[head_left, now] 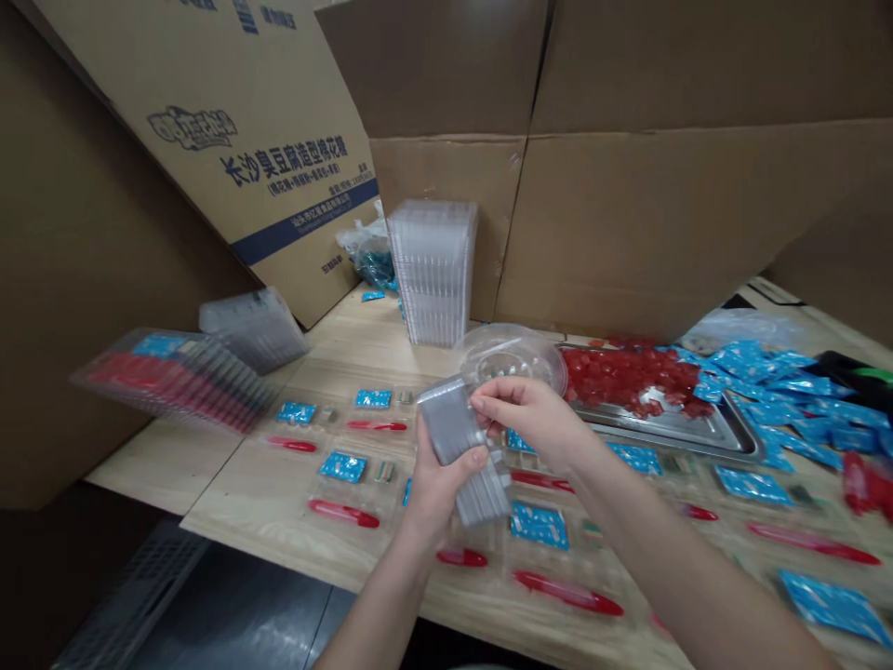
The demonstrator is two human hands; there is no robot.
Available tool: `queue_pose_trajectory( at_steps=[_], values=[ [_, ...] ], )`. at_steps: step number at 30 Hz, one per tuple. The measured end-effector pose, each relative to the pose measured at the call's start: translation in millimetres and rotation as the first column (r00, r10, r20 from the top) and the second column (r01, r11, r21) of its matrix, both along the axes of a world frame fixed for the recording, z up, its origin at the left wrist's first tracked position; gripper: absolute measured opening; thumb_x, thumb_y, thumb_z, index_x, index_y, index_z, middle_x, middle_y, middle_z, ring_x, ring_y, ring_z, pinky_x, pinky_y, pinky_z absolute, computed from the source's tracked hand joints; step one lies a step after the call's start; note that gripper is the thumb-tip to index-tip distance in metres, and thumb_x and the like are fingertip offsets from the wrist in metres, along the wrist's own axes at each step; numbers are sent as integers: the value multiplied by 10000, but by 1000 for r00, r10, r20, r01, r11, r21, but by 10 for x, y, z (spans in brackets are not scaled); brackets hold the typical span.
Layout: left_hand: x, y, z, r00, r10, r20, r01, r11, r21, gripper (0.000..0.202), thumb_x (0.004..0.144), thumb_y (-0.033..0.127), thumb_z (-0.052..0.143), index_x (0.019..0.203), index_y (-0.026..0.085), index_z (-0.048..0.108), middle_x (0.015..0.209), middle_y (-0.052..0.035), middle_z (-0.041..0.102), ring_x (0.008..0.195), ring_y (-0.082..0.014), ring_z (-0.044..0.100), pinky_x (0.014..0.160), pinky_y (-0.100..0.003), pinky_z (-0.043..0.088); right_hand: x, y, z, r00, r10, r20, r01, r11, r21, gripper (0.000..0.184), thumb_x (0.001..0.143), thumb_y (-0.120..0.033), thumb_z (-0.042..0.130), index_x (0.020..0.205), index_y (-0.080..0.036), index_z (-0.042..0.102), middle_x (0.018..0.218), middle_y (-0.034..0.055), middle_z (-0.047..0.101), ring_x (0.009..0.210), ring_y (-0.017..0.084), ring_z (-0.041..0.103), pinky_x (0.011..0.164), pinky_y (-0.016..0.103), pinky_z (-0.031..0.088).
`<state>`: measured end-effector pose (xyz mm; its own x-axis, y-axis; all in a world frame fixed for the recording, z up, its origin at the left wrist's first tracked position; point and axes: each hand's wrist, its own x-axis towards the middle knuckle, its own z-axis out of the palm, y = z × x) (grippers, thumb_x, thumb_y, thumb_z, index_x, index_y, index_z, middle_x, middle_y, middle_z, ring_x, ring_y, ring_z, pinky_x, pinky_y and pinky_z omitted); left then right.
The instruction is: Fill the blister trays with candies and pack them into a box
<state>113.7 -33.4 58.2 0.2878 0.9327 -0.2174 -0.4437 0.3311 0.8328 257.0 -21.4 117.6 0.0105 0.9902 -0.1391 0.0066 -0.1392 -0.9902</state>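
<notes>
- Clear plastic tray [481, 493]: up in the air over the near middle of the wooden counter [160, 475], between both hands; narrow, oblong, moulded into shallow compartments, with a grey, dull-looking upper face.
- Handling, by judgement: probably very light, thin-walled and stiff yet springy; likely to crease or crack under a hard squeeze, and slippery on its smooth faces. Long edges look like the safest hold, with support beneath.
- Left hand [436, 493]: grasping the tray from below, palm up, thumb lying across the grey face, fingers out of sight behind.
- Right hand [523, 414]: fingers curled, fingertips [481, 400] against the tray's upper end; firm pinch or light touch impossible to tell.
- Just behind the hands: a round clear plastic lid [513, 358], domed and glossy.
- Towards the far right edge: a steel tray [670, 433] with a raised rim, heaped with glossy red cubes [628, 377]; blue sachets [767, 391] scattered beside it.
- Across the counter: open clear trays [349, 484] in rows, holding blue sachets and red plastic utensils [341, 512].
- Near the far edge: a tall stack of empty clear trays [433, 270].
- At the left edge: a tilted stack of filled trays [174, 381].
- Behind everything: a printed cardboard carton [265, 158], propped at a slant.
</notes>
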Motion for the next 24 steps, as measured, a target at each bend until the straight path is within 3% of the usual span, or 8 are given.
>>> queue_pose_trajectory(
  at_steps=[3,5,8,11,17,20,22,24],
  values=[
    [-81,67,-51,998,60,11,-59,994,-97,674,630,281,796,1225,253,481,1058,-48,661,898,-196,641,803,-329,520,167,-9,115,992,-110,69,106,993,56,232,711,-386,630,683,-156,613,623,-11,582,571,102,527,567,243,431],
    [-149,139,-75,991,136,3,-133,974,-184,564,648,315,777,1150,225,536,1032,-49,669,886,-205,650,793,-343,536,314,1,214,937,-250,245,212,963,168,215,739,-375,603,706,-164,627,647,2,606,588,117,542,575,249,423],
    [-208,228,-64,974,225,-12,-223,956,-192,511,647,296,772,1108,237,560,1010,-32,680,882,-207,661,768,-344,555,444,98,235,687,-420,593,211,896,390,153,780,-292,558,765,-181,662,714,21,660,645,144,572,597,253,396],
    [-191,227,-30,974,225,-2,-221,959,-177,547,637,278,774,1134,245,551,997,-30,691,880,-223,672,766,-368,563,430,306,-15,468,-364,805,72,924,376,168,801,-200,509,782,-189,676,787,31,693,707,154,594,634,248,383],
    [-258,201,-54,985,172,25,-160,955,-251,556,628,321,775,1135,224,569,998,-50,702,943,-269,662,833,-409,545,446,644,-677,403,-269,875,60,962,268,190,814,-208,494,775,-182,678,762,37,697,680,151,595,603,231,368],
    [-457,531,-31,960,267,81,-242,941,-237,398,684,367,714,1043,226,618,945,-41,714,941,-261,659,858,-396,532,537,660,-793,380,-259,888,48,964,261,230,852,-220,445,857,-176,672,820,47,690,726,158,594,653,244,393],
    [-638,924,0,933,316,169,-302,947,-106,329,739,390,655,1026,230,625,950,-19,711,991,-236,636,884,-365,515,596,626,-825,355,-249,901,12,965,262,233,858,-199,437,891,-162,665,875,69,672,804,172,585,729,263,407],
    [-827,1391,18,947,238,217,-244,970,-1,333,764,387,627,1041,203,618,971,-24,700,1014,-225,618,915,-360,491,647,565,-854,326,-221,919,-58,966,253,200,841,-177,476,886,-151,669,919,93,645,900,195,560,819,289,399]
  ],
)
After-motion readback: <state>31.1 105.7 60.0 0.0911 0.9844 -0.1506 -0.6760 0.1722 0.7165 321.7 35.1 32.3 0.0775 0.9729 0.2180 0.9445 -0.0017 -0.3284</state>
